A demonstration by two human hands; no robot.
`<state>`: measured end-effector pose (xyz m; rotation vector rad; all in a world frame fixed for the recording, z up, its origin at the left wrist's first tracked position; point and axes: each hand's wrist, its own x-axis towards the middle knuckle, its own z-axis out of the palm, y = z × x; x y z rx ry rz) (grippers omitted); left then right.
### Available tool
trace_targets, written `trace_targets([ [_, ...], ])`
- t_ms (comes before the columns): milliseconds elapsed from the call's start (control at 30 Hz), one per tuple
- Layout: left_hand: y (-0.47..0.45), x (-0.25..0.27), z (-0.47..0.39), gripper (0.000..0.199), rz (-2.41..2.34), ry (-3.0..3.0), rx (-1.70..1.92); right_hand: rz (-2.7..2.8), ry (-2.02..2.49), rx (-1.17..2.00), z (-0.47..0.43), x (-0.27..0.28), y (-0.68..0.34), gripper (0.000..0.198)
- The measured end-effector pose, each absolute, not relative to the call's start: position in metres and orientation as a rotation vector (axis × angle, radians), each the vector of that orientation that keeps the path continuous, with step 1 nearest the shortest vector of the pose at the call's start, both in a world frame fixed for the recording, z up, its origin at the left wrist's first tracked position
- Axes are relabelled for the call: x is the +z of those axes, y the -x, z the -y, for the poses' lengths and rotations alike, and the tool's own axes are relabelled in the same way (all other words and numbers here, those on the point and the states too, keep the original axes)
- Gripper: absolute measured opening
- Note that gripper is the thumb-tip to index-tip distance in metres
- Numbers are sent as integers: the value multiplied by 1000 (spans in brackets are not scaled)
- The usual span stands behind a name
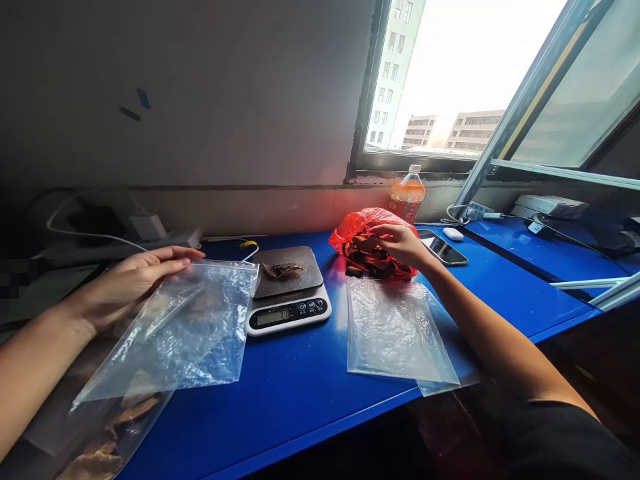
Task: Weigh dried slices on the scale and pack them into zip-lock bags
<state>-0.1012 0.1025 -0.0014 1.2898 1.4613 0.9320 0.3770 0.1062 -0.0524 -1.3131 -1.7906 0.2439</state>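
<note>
My left hand (145,277) pinches the top edge of a clear zip bag (200,333), which hangs flat and looks empty. Below and behind it lies another clear bag (135,437) with brown dried slices inside. A kitchen scale (290,317) stands in the middle, and a curled dried slice (283,270) rests on its plate; the display digits are too small to read surely. To the right, my right hand (400,245) reaches into an open red plastic bag (373,217) of dark dried pieces (373,260). Its fingers close on a piece there, their tips partly hidden.
Flat clear bags (395,333) lie in front of the red bag, overhanging the front edge of the blue table (300,407). Behind stand an orange drink bottle (407,193), a phone (445,248) and a white earbud case (453,234). A power strip (180,239) and cables run along the wall.
</note>
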Motion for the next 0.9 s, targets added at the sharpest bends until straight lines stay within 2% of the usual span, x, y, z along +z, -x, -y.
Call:
trace_targets([
  [200,98,1,-99,41,-1461,-1227,942,1784,1344,270,-107,-56,-373,27],
  [300,98,0,-99,43,-1448,-1215,946,1889,1402,107,-102,-48,-373,24],
  [400,98,0,-99,43,-1450,-1220,942,2031,1608,-112,-95,-40,-378,9],
  [433,98,0,-99,42,-1448,-1223,941,2084,1677,-122,-93,-38,-379,12],
  [567,95,1,-98,38,-1437,-1218,941,2296,1795,64,-89,-39,-377,22],
  [767,94,2,-97,38,-1449,-1211,935,2145,1713,341,-91,-44,-375,9],
  [900,99,0,-100,36,-1435,-1233,917,1894,1663,470,-88,-39,-382,25],
])
